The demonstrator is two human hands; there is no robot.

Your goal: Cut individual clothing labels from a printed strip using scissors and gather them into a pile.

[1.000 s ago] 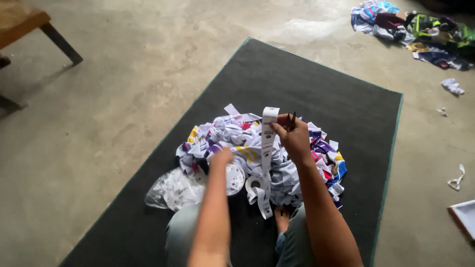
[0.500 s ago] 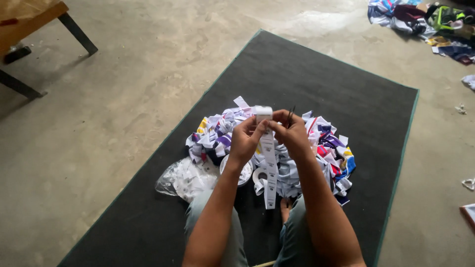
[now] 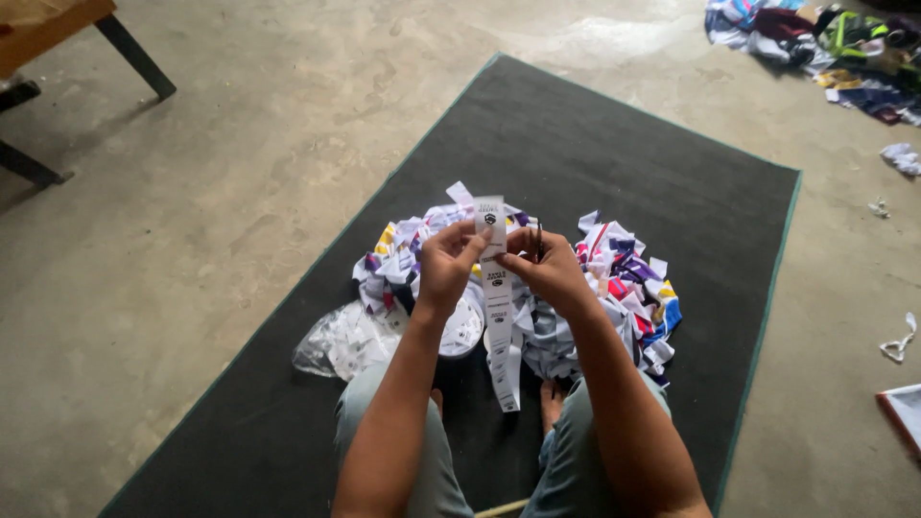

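Observation:
Both of my hands hold up a long white printed label strip (image 3: 497, 317) that hangs down toward my lap. My left hand (image 3: 447, 264) pinches the strip near its top. My right hand (image 3: 549, 271) grips the strip from the other side and also holds small dark scissors (image 3: 538, 240). Behind the hands lies a heap of cut white and coloured labels (image 3: 614, 288) on a dark green mat (image 3: 595, 144). A white roll of label tape (image 3: 464, 331) sits by my left forearm.
A crumpled clear plastic bag (image 3: 341, 341) lies left of the heap. A wooden table leg (image 3: 134, 53) stands at the top left on the concrete floor. A pile of coloured cloth (image 3: 825, 43) lies at the top right, with white scraps (image 3: 899, 338) near the right edge.
My left hand rose from beside the heap and joined the right hand on the strip. The view shifted slightly.

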